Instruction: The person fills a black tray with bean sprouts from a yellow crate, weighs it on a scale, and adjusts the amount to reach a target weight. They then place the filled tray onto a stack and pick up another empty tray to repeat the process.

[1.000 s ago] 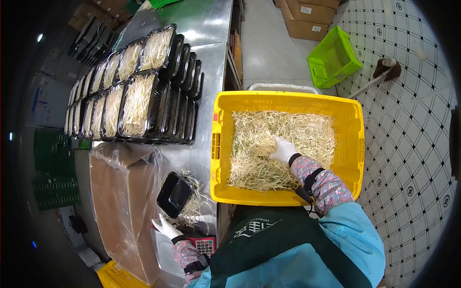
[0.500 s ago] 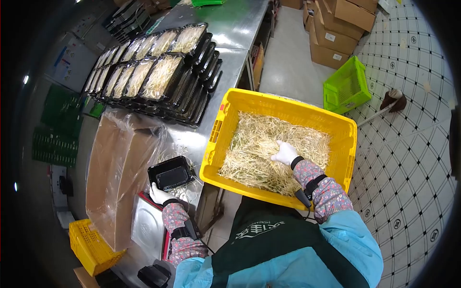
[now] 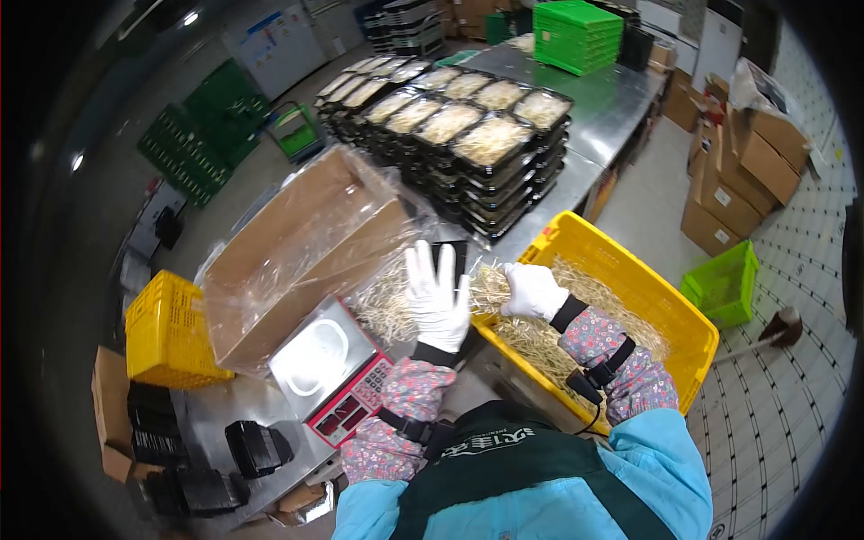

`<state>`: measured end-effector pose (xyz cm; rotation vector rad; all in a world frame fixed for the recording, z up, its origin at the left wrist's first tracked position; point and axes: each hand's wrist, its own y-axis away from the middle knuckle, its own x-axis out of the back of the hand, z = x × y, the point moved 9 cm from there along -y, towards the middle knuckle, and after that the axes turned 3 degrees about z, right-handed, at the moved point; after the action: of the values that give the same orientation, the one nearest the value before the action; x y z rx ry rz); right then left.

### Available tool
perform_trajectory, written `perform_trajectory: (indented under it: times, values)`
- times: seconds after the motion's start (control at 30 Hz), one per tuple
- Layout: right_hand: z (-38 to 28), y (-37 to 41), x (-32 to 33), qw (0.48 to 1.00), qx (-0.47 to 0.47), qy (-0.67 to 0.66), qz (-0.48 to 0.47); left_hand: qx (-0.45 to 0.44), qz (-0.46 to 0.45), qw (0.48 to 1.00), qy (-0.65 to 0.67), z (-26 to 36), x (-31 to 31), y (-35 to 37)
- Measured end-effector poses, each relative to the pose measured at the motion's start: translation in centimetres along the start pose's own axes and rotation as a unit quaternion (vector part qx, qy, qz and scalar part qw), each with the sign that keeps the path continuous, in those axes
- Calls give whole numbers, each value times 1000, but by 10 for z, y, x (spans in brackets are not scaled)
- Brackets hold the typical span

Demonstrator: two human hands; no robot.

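My left hand (image 3: pixel 437 297), in a white glove, is open with its fingers spread and its back toward me. Behind its fingers shows part of a black plastic tray (image 3: pixel 457 256), the rest hidden by the hand. Just to the right, my gloved right hand (image 3: pixel 535 292) is closed around a bunch of bean sprouts (image 3: pixel 489 286), over the near left rim of the yellow crate (image 3: pixel 643 292). More sprouts (image 3: pixel 621 315) fill that crate. Loose sprouts (image 3: pixel 382 304) lie on the metal table left of my left hand.
A scale (image 3: pixel 331 369) with a red keypad stands left of my left arm. Beyond it is a plastic-lined cardboard box (image 3: pixel 301 247). Stacked filled trays (image 3: pixel 490 144) cover the table ahead. Black trays (image 3: pixel 258 448) lie at lower left; a green crate (image 3: pixel 723 283) is on the floor.
My view has swung left. My right hand has come up out of the crate's middle with sprouts toward my left hand. My left hand, earlier at the tray's edge, now has its fingers spread.
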<state>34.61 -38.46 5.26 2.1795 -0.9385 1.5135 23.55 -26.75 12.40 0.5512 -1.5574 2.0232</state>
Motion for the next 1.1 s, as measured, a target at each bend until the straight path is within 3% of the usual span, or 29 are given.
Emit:
perform_trajectory:
  times: [0.1,0.2,0.3,0.4,0.43,0.5,0.53,0.6,0.63,0.7,0.77,0.87,0.93,1.1]
  values:
    - [-72,-53,-44,992,102,1,73,35,-105,994,-26,-34,-8,28]
    - [-177,-78,-45,976,210,-23,56,210,-8,969,128,-137,25,69]
    - [-265,-99,-79,943,326,-43,56,368,82,869,321,-227,63,117]
    - [-342,-116,-124,912,409,-16,23,463,137,787,383,-278,96,166]
    - [-358,-122,-152,899,437,-10,6,463,53,845,263,-308,104,188]
    - [-383,-122,-186,872,485,-61,16,463,28,854,235,-345,112,213]
    - [-391,-123,-203,879,474,-44,-30,442,15,890,112,-355,129,215]
    - [-407,-119,-248,876,472,20,-98,290,26,956,-16,-351,162,192]
    - [-415,-118,-256,870,489,1,-59,300,-10,953,37,-353,158,189]
    - [-421,-120,-258,880,473,19,-41,273,-57,960,-20,-361,154,189]
    - [-419,-125,-264,874,463,22,-142,261,-112,958,-48,-356,153,182]
    - [-408,-129,-230,856,453,-145,-202,277,-117,953,-40,-353,157,181]
    - [-395,-133,-209,861,451,-150,-182,331,-120,936,7,-356,157,185]
    - [-381,-132,-216,879,431,-78,-187,324,-74,942,-54,-347,158,181]
